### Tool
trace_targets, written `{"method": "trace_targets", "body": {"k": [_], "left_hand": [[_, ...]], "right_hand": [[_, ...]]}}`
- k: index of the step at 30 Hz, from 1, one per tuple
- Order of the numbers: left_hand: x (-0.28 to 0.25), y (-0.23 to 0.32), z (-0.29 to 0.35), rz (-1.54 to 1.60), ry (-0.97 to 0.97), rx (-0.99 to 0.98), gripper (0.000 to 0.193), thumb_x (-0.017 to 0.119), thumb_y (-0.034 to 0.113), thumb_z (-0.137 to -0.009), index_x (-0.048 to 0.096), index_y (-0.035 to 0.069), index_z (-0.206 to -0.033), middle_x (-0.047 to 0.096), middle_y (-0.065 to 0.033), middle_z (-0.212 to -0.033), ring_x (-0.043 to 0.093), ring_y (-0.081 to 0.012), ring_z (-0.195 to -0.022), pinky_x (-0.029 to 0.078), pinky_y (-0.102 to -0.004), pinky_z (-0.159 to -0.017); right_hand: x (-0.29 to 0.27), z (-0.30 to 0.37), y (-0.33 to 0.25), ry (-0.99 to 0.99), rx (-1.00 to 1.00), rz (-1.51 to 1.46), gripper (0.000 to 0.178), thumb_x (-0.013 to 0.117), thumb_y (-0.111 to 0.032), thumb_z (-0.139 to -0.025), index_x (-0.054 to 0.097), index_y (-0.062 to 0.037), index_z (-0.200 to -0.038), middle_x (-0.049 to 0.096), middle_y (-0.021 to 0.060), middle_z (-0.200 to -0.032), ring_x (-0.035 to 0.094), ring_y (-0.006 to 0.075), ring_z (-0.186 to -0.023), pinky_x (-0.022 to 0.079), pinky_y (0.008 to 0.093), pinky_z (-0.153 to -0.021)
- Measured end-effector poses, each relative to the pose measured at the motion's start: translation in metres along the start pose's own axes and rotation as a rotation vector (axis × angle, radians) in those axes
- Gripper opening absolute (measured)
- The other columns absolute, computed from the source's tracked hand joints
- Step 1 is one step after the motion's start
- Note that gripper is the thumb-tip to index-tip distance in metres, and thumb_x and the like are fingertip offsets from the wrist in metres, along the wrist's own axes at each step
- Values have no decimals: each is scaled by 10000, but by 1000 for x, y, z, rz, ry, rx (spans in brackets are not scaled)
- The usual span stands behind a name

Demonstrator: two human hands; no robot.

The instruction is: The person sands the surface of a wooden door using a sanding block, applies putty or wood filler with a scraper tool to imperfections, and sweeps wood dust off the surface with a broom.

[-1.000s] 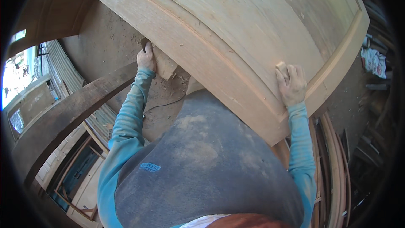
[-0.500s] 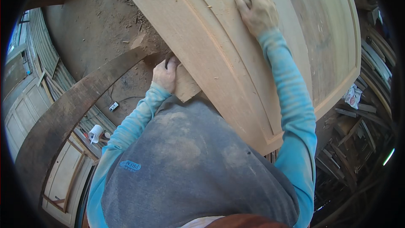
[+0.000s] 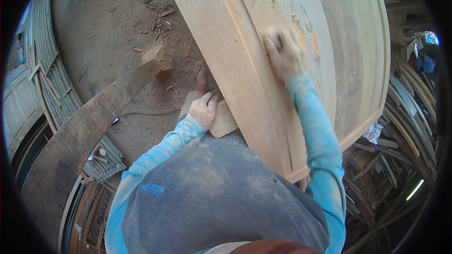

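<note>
A large wooden panel (image 3: 325, 89), framed like a door, slants across the view from top centre to lower right. My right hand (image 3: 288, 56) presses on its surface beside the frame's inner edge, fingers curled tight; whatever is under them is hidden. Right next to it, an orange-brown filler-like patch (image 3: 301, 33) shows on the wood. My left hand (image 3: 204, 111) is below the panel's left edge, closed, with a narrow dark thing (image 3: 214, 95) showing at its thumb. Beside that hand is a small flat wooden board (image 3: 223, 120).
A long curved dark plank (image 3: 89, 122) sweeps across the left. Wood shavings (image 3: 165, 28) litter the dirt floor, and a dark cable (image 3: 146, 113) runs over it. Stacked timber strips (image 3: 414, 108) and scrap wood (image 3: 376, 169) crowd the right side. Corrugated sheets (image 3: 52, 70) stand at far left.
My right hand has slid nearer along the panel toward the frame's inner edge, uncovering more of the orange-brown patch. The whole view has shifted. My left hand remains by the panel's left edge.
</note>
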State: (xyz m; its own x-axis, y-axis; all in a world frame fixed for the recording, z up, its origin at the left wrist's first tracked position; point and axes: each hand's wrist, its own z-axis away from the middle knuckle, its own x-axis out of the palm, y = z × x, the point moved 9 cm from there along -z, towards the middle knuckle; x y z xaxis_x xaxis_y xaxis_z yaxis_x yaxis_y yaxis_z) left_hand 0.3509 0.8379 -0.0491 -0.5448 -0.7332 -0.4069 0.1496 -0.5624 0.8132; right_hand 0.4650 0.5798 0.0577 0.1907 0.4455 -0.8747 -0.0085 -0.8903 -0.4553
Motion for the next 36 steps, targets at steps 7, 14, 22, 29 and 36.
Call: {"method": "trace_targets", "body": {"k": [7,14,22,29,36], "left_hand": [[-7,-6,4,91,0,19,155,543,165,-990,623,34,-999,647,-244,-868,635,-469,-793,514,-513,-671],[5,-12,0,111,-27,111,145,546,154,-982,609,33,-932,637,-244,-795,634,-469,-763,503,-511,-655],[0,-17,-3,151,-106,-26,164,573,185,-978,623,35,-933,661,-247,-811,658,-446,-784,522,-488,-682],[4,-16,-1,127,-36,-32,179,582,196,-976,628,31,-928,673,-244,-842,666,-437,-805,522,-486,-686],[9,-16,7,106,43,-4,241,549,220,-996,673,40,-1098,679,-274,-916,654,-471,-886,522,-506,-743]], "right_hand": [[40,-129,-37,115,-126,78,235,689,-271,-914,619,-51,-954,653,151,-1036,638,374,-959,528,443,-806],[25,-4,1,-104,104,-26,172,753,-232,-898,668,-85,-921,640,130,-909,650,279,-839,527,429,-704],[69,-202,-39,-28,-20,-60,324,680,-287,-928,556,11,-905,624,212,-907,616,345,-804,494,417,-729],[-5,73,-3,-31,66,96,193,791,-165,-844,676,-77,-974,637,147,-898,665,289,-775,555,397,-611],[-47,223,19,-88,274,131,364,839,-216,-809,629,-67,-1065,621,128,-1004,661,336,-817,553,441,-637]]}}
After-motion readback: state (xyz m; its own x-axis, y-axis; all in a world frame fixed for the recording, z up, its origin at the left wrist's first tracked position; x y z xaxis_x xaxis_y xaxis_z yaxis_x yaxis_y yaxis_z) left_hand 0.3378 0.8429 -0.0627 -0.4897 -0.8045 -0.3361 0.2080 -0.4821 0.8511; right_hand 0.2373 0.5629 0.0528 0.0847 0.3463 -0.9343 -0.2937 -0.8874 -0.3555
